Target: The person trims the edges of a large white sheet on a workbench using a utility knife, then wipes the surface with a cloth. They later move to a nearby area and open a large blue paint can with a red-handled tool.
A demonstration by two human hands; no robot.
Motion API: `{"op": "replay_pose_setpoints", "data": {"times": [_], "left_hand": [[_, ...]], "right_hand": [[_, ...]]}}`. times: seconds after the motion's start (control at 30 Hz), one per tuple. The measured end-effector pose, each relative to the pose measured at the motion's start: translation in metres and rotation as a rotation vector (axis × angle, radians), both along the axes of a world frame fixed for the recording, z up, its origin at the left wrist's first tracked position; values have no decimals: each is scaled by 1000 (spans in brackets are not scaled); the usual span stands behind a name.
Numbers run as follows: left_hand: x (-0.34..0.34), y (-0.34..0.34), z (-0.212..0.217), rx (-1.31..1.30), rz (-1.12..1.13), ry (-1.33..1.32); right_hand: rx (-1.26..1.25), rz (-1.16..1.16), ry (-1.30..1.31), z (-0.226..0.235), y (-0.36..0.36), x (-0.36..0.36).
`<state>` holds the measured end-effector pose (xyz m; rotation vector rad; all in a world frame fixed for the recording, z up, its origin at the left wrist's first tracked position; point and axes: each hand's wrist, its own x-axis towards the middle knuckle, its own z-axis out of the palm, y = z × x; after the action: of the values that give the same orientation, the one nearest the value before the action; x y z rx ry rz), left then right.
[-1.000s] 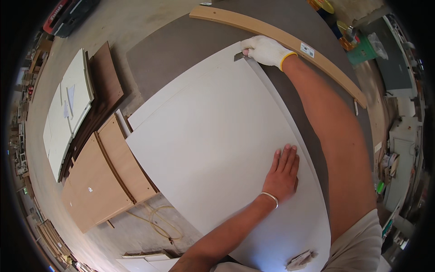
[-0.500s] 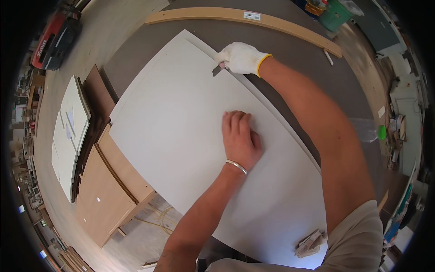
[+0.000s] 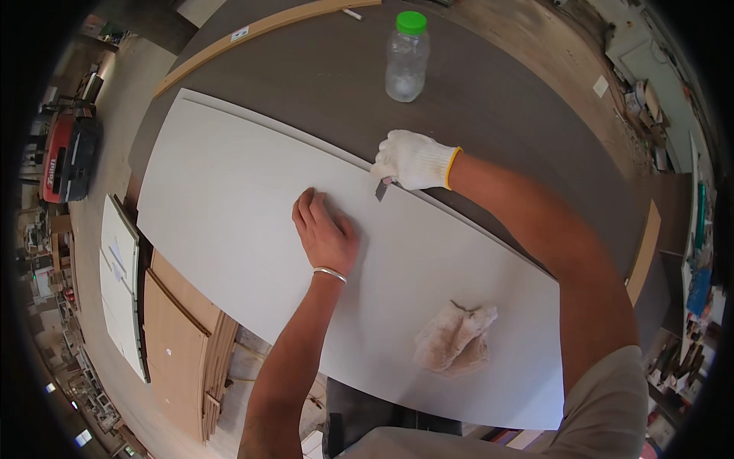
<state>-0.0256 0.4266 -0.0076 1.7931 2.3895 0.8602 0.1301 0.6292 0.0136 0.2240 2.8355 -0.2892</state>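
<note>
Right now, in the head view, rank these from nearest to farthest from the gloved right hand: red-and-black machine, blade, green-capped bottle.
1. Blade: in the gloved right hand, pointing over the white board.
2. Green-capped bottle: upright on the dark table, beyond the hand.
3. Red-and-black machine: far left, past the table.

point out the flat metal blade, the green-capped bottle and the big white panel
Metal blade [image 3: 381,191]: head view, middle of its exposed face
Green-capped bottle [image 3: 407,67]: head view, middle of its clear body
Big white panel [image 3: 397,260]: head view, bare part of its top face
</note>
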Motion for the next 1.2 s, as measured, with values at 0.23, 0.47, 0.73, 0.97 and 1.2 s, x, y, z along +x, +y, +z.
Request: {"op": "replay_pose_setpoints", "data": {"times": [0.23, 0.47, 0.73, 0.97, 1.2], "left_hand": [[15, 1, -3, -86, -83, 227], [4, 0, -18, -50, -219, 346], [13, 10, -9, -69, -328, 357], [11, 6, -9, -67, -335, 364], [14, 8, -17, -63, -370, 411]], "right_hand": [[-2, -7, 92, -3, -68, 173], [-67, -132, 160, 1, -121, 295], [-128, -225, 150, -3, -96, 234], [-72, -177, 178, -14, -98, 241], [-11, -228, 96, -6, -143, 334]]}}
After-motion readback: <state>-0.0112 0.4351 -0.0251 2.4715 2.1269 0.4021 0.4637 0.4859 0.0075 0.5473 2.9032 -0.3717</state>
